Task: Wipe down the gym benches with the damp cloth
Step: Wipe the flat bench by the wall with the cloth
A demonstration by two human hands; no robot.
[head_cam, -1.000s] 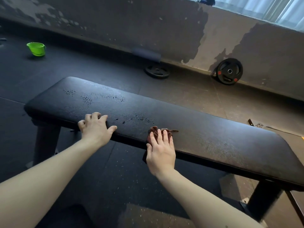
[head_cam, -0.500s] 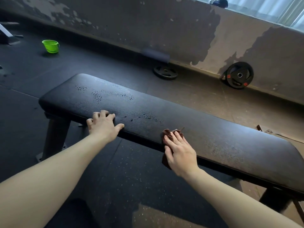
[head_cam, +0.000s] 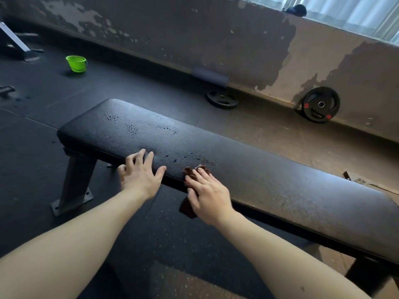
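Observation:
A long black padded gym bench (head_cam: 269, 182) runs from the upper left to the lower right, with water droplets on its left half. My right hand (head_cam: 208, 197) presses a dark brown cloth (head_cam: 191, 172) flat against the bench's near edge with straight fingers; part of the cloth hangs below the edge. My left hand (head_cam: 140, 173) rests on the near edge a little to the left, fingers spread and bent over the pad.
A green bucket (head_cam: 76, 63) stands on the dark rubber floor at the far left. One weight plate (head_cam: 222, 99) lies flat by the wall and another (head_cam: 320, 104) leans against it. The bench's metal leg (head_cam: 74, 182) is bolted down at the left. Cardboard (head_cam: 362, 182) lies beyond the bench at the right.
My right hand has slid the cloth leftward along the near edge, closer to my left hand. The view has shifted right, so the bench's left end shows more.

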